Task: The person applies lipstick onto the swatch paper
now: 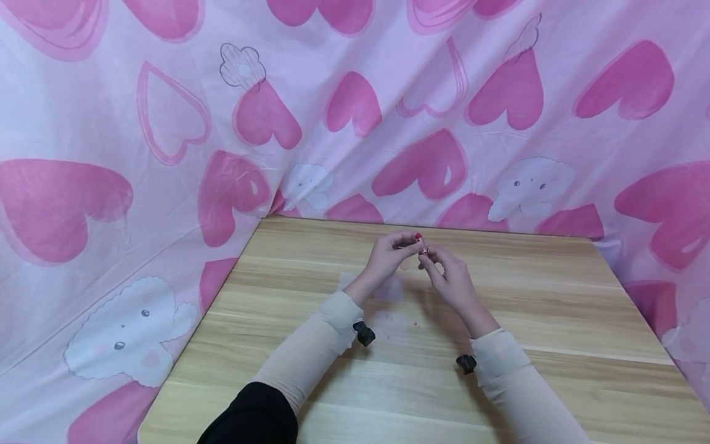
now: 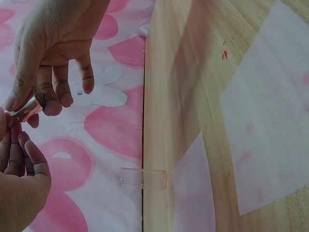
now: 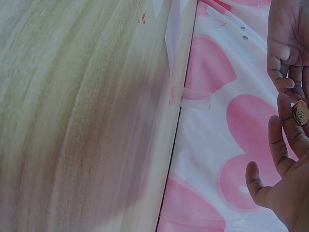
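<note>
Both hands meet above the far part of the table around a small lipstick (image 1: 424, 251) with a shiny gold body. My left hand (image 1: 387, 254) pinches one end, where a red tip shows in the head view. Thumb and fingers of my right hand (image 1: 453, 279) grip the other end; the round gold base (image 3: 301, 112) faces the right wrist camera. Fingers hide much of the tube. Below the hands, near the table's far edge, a clear plastic cap (image 2: 144, 178) stands apart from both.
Thin translucent sheets (image 1: 391, 327) lie left of centre on the wooden table (image 1: 554, 308), one with faint pink marks. A small red smear (image 2: 224, 54) is on the wood. A pink heart-print cloth (image 1: 355, 105) hangs behind the table and along its left side.
</note>
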### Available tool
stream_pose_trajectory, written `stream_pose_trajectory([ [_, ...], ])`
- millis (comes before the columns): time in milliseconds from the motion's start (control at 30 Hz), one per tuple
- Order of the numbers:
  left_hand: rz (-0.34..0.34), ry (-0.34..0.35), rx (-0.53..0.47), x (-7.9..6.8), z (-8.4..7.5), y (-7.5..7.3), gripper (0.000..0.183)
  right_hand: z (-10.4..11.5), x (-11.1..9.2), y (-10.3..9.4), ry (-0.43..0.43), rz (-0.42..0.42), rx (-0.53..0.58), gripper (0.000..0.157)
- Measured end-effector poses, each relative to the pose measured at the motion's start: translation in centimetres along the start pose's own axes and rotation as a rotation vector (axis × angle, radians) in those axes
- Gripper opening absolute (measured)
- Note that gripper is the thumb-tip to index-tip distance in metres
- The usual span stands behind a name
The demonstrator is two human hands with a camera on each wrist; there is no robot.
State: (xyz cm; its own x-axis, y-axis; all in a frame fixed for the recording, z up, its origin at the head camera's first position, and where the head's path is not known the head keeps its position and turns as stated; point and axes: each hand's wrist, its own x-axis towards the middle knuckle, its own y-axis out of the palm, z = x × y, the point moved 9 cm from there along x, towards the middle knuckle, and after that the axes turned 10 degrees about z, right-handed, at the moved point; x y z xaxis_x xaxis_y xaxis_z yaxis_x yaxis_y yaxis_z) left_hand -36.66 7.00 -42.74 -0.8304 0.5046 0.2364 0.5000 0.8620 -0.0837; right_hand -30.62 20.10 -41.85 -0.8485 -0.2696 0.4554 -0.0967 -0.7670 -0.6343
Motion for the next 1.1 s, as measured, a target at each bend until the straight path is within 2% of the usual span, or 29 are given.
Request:
stream_pose_trajectory([
  [200, 0.02, -0.03, 0.025, -0.2, 0.2, -0.1, 0.025, 0.0, 0.0, 0.2, -0.032, 0.004, -0.008, 0.017],
  [967, 0.097, -0.04, 0.079, -1.8, 1.6, -0.4, 0.026, -0.5, -0.6, 0.6, 0.005, 0.06, -0.044, 0.019],
  [1100, 0.117, -0.059, 0.097, -2.2, 1.8, -0.5, 0.028, -0.6, -0.8, 0.5, 0.006, 0.06, -0.06, 0.019],
])
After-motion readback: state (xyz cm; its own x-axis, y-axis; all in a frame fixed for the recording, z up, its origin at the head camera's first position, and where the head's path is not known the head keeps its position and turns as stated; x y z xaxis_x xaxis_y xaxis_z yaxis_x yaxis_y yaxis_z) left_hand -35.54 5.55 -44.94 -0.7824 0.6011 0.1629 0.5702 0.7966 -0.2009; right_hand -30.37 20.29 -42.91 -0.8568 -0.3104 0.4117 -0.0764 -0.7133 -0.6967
